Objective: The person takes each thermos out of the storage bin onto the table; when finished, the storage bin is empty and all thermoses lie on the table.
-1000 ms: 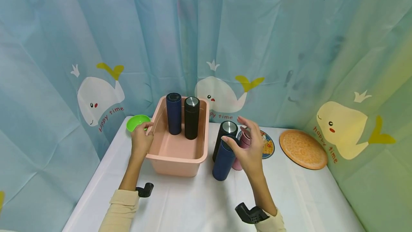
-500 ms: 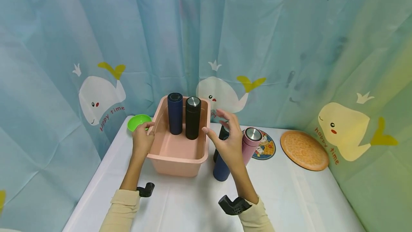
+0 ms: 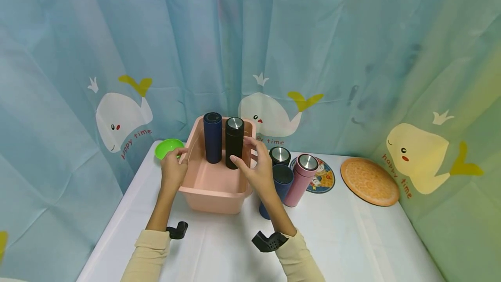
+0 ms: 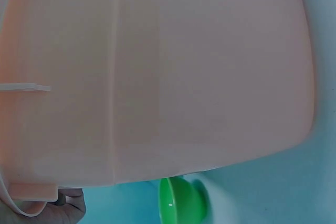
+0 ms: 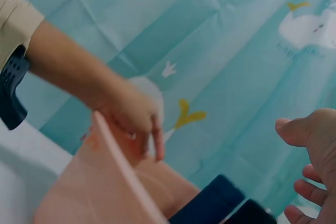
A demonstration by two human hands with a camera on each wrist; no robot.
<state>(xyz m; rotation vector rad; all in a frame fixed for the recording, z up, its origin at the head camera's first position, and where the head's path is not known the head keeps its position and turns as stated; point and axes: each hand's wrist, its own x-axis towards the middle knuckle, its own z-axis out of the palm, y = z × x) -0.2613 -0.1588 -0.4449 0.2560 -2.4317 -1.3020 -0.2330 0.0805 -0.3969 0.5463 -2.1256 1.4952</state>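
A pink tub [image 3: 211,201] stands on the table with a blue bottle [image 3: 213,138] and a black bottle [image 3: 234,142] upright inside. My left hand [image 3: 172,169] grips the tub's left rim; its fingers curl round the rim in the left wrist view [image 4: 65,207]. Over the right rim, my right hand [image 3: 260,169] is beside the black bottle, thumb and fingers spread apart; whether it touches the bottle is unclear. In the right wrist view the right hand [image 5: 317,161] shows a gap between thumb and fingers.
Right of the tub stand another black bottle [image 3: 280,156], another blue bottle [image 3: 282,177] and a pink bottle [image 3: 300,182]. Behind them lies a patterned disc [image 3: 325,177]. An orange round mat [image 3: 369,182] is further right, a green bowl [image 3: 166,147] left.
My right hand has moved left from above the bottles outside the tub to the black bottle inside it. The left hand stays on the rim.
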